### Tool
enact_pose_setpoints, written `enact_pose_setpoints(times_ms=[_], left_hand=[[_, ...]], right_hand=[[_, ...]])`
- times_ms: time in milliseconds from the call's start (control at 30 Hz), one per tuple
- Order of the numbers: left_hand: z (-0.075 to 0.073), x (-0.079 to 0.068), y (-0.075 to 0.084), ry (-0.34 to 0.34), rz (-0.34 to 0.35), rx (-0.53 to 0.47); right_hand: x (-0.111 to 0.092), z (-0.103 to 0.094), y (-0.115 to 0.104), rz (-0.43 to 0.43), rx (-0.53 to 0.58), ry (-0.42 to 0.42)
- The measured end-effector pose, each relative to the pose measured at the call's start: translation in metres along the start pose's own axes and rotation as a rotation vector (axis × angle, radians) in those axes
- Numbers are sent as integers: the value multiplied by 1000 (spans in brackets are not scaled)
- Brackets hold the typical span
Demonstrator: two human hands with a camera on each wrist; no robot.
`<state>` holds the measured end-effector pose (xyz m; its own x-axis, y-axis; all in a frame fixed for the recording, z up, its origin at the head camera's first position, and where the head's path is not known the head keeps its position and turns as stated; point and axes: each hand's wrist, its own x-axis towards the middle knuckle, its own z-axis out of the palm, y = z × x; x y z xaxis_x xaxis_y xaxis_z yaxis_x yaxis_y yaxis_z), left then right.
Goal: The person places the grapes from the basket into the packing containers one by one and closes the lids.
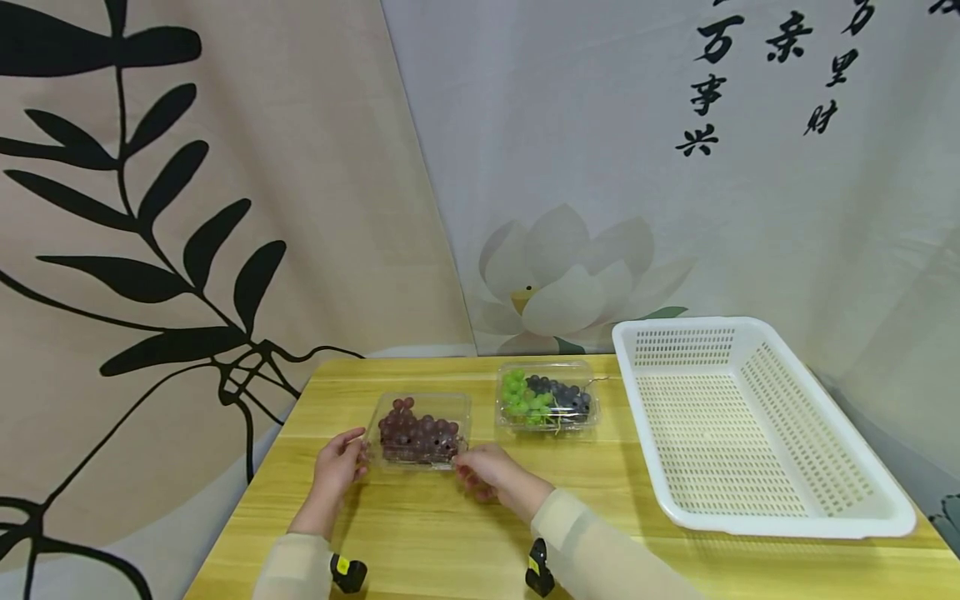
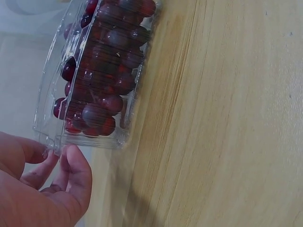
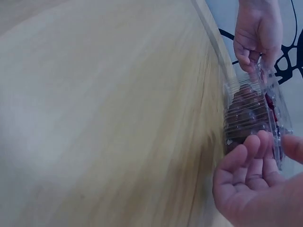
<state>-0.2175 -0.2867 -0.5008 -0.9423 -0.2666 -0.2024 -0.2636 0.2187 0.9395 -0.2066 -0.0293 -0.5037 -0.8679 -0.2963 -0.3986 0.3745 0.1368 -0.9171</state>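
A clear plastic clamshell box (image 1: 444, 405) of dark red grapes (image 1: 417, 435) lies on the wooden table in the head view. My left hand (image 1: 337, 468) is at its left side; up close, the left wrist view has thumb and fingertips pinching the box's rim at a corner. At the near right corner, my right hand (image 1: 497, 473) grips the box's edge. In the right wrist view, that hand's fingers (image 3: 255, 158) curl against the side wall, with the thumb over the rim. The lid lies over the red grapes.
A second clear box (image 1: 547, 369) holding green grapes (image 1: 522, 398) and black grapes (image 1: 561, 395) stands behind and right. A large white slotted basket (image 1: 678, 512) takes up the table's right side. Printed cloth (image 1: 337, 208) hangs behind the table (image 1: 420, 533).
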Motion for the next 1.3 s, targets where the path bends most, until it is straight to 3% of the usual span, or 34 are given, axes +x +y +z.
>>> enact_pose_setpoints(times_ms=[433,667,900,1133,1300], left_hand=[[1,0,1,-5,8,-49],[-1,-2,2,-14,-6,-52],[-11,-5,0,-66,-30,-17],[-19,-8,-4,-146,-45,32],[-17,-8,-5,-169,-40,30]], right_hand=[[4,8,3,-36,23,121],[4,7,2,-16,-14,99],[5,-1,-3,1,-37,125],[11,-3,-9,-43,43,139],[13,-1,-9,-60,68,154]])
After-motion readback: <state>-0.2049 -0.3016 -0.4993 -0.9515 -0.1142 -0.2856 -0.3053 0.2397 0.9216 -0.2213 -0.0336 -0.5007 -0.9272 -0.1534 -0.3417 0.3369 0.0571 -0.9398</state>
